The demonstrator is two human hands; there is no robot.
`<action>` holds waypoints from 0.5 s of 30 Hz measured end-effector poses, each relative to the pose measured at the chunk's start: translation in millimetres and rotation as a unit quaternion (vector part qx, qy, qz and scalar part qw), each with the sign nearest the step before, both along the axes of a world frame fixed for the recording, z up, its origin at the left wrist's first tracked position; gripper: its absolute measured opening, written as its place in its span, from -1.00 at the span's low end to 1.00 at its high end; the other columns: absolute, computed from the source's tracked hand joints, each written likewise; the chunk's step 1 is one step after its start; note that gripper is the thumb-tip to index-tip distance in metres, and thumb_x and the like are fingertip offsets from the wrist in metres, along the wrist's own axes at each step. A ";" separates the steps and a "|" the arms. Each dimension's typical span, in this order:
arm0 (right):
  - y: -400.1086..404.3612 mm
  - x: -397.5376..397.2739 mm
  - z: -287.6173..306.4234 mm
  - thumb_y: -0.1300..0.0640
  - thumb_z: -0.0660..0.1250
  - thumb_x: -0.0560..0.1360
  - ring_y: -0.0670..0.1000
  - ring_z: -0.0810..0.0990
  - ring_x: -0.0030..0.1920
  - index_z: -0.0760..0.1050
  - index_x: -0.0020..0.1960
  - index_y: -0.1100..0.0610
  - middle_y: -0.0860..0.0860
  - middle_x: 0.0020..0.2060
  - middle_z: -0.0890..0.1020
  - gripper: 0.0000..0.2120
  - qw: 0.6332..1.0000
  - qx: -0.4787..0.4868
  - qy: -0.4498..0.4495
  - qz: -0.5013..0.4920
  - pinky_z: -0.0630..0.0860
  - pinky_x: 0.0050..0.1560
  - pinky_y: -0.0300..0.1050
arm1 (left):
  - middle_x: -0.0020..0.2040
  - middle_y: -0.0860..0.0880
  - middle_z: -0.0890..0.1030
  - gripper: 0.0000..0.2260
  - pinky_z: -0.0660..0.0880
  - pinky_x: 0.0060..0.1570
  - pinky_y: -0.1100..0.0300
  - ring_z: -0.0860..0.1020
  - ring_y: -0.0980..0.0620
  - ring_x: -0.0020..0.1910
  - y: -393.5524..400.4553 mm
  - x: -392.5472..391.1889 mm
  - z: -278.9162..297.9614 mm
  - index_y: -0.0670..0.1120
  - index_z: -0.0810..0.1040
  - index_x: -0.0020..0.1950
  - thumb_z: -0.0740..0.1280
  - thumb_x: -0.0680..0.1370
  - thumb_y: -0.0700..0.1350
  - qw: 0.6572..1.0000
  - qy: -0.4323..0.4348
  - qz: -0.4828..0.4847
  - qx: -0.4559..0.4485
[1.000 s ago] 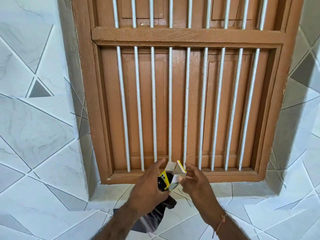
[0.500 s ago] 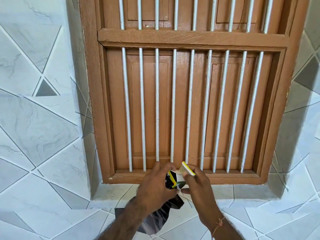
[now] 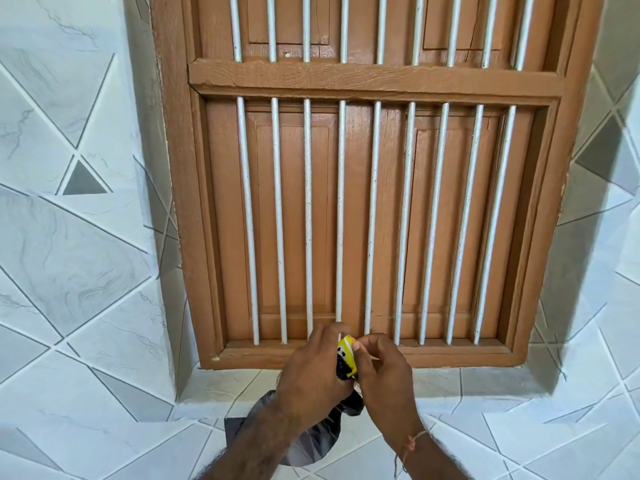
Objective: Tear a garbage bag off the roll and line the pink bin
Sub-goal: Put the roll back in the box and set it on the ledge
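Note:
A small yellow-and-white garbage bag box [image 3: 347, 355] with the black roll showing at its end is held between both hands, just above the tiled window sill. My left hand [image 3: 311, 374] wraps around it from the left. My right hand [image 3: 384, 372] presses its flap from the right with thumb and fingers. A loose black garbage bag [image 3: 304, 441] hangs below my left hand, partly hidden by the forearm. The pink bin is not in view.
A brown wooden shuttered window [image 3: 367, 216] with several white vertical bars [image 3: 372, 220] fills the wall right ahead. A white tiled sill [image 3: 485, 382] runs beneath it, with grey-patterned wall tiles [image 3: 69, 237] on both sides.
The box's flap, open a second ago, is now pushed shut by my right hand. Both hands came together around the box, and the view shifted closer to the window.

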State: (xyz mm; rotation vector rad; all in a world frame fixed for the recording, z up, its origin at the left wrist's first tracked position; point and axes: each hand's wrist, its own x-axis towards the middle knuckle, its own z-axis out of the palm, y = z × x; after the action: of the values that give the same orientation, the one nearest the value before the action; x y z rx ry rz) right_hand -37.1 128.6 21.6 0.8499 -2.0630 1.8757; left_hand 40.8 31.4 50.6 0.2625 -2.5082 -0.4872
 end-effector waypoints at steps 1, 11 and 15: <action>-0.2 -0.2 -0.6 0.08 0.33 0.51 -0.20 0.62 -0.21 0.54 -0.19 -0.01 -0.21 -0.27 0.65 -0.89 1.000 -0.004 0.004 0.006 0.48 -0.27 -0.40 | 0.26 0.10 0.41 -0.41 0.42 -0.05 0.28 0.52 0.07 0.12 -0.5 -0.3 0.0 0.12 0.25 0.36 0.44 0.41 0.03 1.000 0.003 0.003 -0.003; 2.0 0.0 -6.4 0.11 0.41 0.47 -0.19 0.65 -0.13 0.66 -0.09 -0.03 -0.28 -0.19 0.67 -0.92 0.999 -0.014 -0.001 0.031 0.54 -0.14 -0.38 | 0.30 0.08 0.40 -0.37 0.47 0.05 0.19 0.52 0.01 0.17 -3.1 -5.8 -2.6 0.11 0.23 0.44 0.38 0.42 0.08 1.000 0.008 0.013 0.017; -0.9 -15.6 -13.4 0.12 0.39 0.49 -0.12 0.67 -0.23 0.65 -0.10 0.00 -0.19 -0.24 0.70 -0.93 0.996 -0.059 -0.066 -0.030 0.64 -0.16 -0.09 | 0.37 0.10 0.37 -0.27 0.49 0.12 0.16 0.50 0.04 0.22 -4.9 -4.6 -1.4 0.16 0.19 0.47 0.45 0.37 0.16 0.999 0.004 0.022 0.036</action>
State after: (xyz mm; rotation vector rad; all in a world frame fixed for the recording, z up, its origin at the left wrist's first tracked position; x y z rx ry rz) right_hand -52.7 127.7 8.2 0.6432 -2.0040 2.0478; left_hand 36.2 26.4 49.2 0.3421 -2.4739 -0.5593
